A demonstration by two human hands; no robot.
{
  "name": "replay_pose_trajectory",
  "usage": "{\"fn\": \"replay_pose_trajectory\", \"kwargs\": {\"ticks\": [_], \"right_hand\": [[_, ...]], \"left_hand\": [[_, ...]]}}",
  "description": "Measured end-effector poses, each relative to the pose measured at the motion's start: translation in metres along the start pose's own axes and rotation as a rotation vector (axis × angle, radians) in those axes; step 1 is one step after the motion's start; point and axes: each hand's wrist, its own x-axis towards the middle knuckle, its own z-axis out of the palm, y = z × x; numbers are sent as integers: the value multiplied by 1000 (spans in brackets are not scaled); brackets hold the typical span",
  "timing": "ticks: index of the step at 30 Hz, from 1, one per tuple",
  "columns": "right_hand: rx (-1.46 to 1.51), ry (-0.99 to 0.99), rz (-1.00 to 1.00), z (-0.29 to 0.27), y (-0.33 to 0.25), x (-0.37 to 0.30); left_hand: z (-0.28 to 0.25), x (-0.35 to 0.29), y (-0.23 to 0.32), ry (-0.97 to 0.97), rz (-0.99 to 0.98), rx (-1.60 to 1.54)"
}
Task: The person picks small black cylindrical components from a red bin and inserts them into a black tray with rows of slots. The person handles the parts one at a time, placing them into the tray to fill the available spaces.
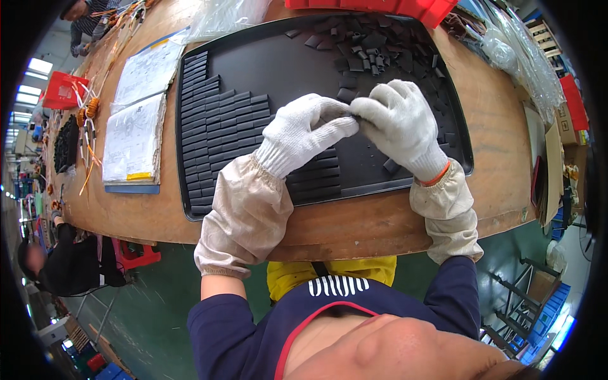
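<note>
Both hands wear white knit gloves and meet above the middle of a large black tray (285, 57). My left hand (305, 133) is closed, its thumb and fingertips pinched toward the right hand. My right hand (399, 123) is closed too, fingers curled, its tips touching the left fingertips. A small dark bit shows where they meet, mostly hidden by the gloves. Rows of short black tube pieces (215, 133) lie side by side along the tray's left and front, partly under my left hand. Loose black tube pieces (373, 54) are heaped at the tray's far right.
Left of the tray lies an open folder of printed sheets (136, 133). Beyond it are orange-wound coils (92, 107) and a red bin (63, 90). Another red bin (373, 5) and clear plastic bags (228, 19) sit at the back. Two other people are at the left.
</note>
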Motion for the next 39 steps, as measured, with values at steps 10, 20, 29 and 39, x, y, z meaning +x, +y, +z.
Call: {"fn": "replay_pose_trajectory", "kwargs": {"ticks": [10,20,29,39], "right_hand": [[-51,114,-111,6,-3,0],[1202,106,763,6,-7,-4],[1111,146,736,23,-16,-11],[841,111,548,25,-7,-10]], "left_hand": [[1,1,-11,22,-24,-126],[-3,1,-11,74,-30,-231],[-4,1,-8,8,-31,-116],[-6,4,-17,180,194,245]]}}
